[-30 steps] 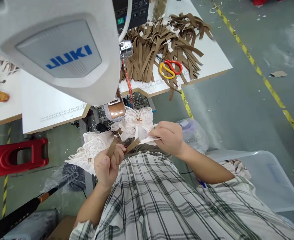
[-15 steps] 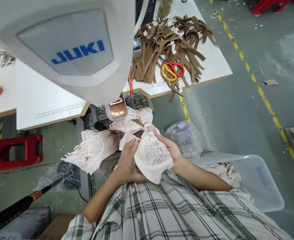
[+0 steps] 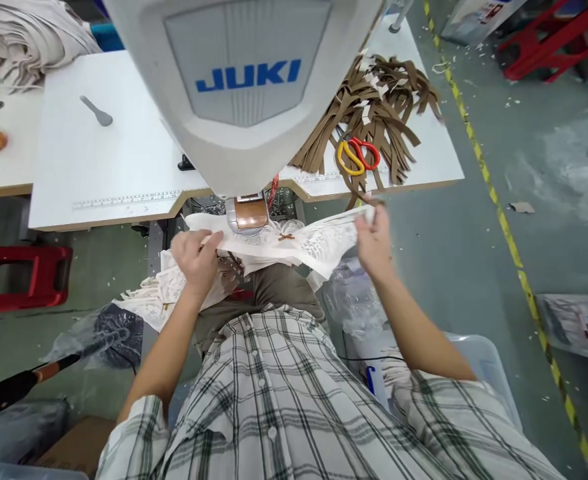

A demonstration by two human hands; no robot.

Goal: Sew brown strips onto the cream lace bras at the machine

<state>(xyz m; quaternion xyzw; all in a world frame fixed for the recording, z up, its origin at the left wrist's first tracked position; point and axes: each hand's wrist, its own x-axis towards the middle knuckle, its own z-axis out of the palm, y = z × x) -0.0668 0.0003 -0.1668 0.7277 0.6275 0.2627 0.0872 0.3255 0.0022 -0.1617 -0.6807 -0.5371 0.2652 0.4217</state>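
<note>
A white lace garment (image 3: 319, 243) with a small brown bow is stretched flat in front of me, just below the copper-coloured end (image 3: 248, 215) of a white JUKI sewing machine (image 3: 247, 87). My left hand (image 3: 194, 257) pinches the garment's left edge. My right hand (image 3: 373, 240) grips its right end, fingers closed on the lace. More lace pieces (image 3: 159, 297) hang under my left hand.
A pile of brown straps (image 3: 374, 107) and red-and-yellow scissors (image 3: 357, 155) lie on the white table (image 3: 99, 167). A clear plastic bin (image 3: 494, 373) stands at my right, a red stool (image 3: 19, 277) at my left. Yellow floor tape (image 3: 499, 213) runs along the right.
Earlier my hands held a brown strap, then bunched the lace against my chest. Now both hands have moved apart and spread the lace flat under the machine. My view has shifted left.
</note>
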